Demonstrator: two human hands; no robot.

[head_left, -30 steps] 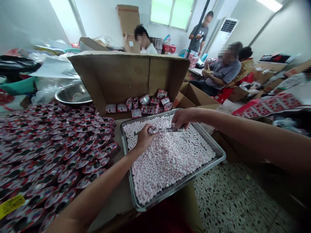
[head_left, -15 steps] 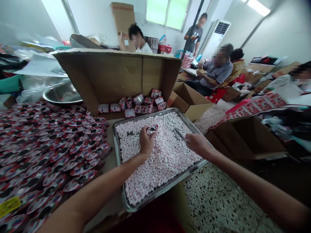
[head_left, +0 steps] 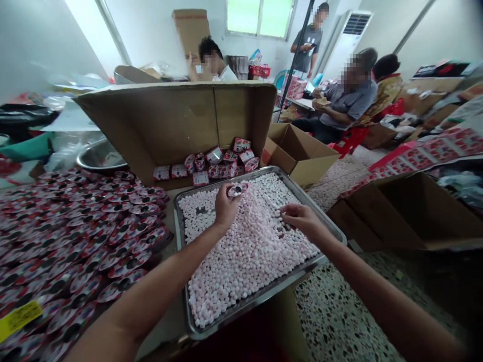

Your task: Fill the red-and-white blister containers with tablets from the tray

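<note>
In my left hand [head_left: 225, 207] is a small red-and-white printed carton [head_left: 237, 190] with a dark round opening facing up. That hand is closed around it, above the far-middle part of a metal tray [head_left: 217, 329]. Small pale pink and white round pieces, like candies or tablets [head_left: 241, 256], fill the tray, heaped in the middle. Over the tray's right side, my right hand [head_left: 304, 220] has its fingertips drawn together at the pieces. What they pinch is too small to make out. A dark slim shape, perhaps the metal tool, shows just under that hand.
Many open printed cartons [head_left: 132, 261] stand in rows at left. Closed cartons [head_left: 222, 163] lie inside a large upturned cardboard box [head_left: 181, 120] behind the tray. A metal bowl [head_left: 85, 160] is at left, an open box [head_left: 317, 163] at right. Several people sit or stand beyond.
My right hand no longer shows the slim metal tool held out; its fingertips have moved down to the pieces. My left hand keeps the carton, slightly higher. The view has shifted a little.
</note>
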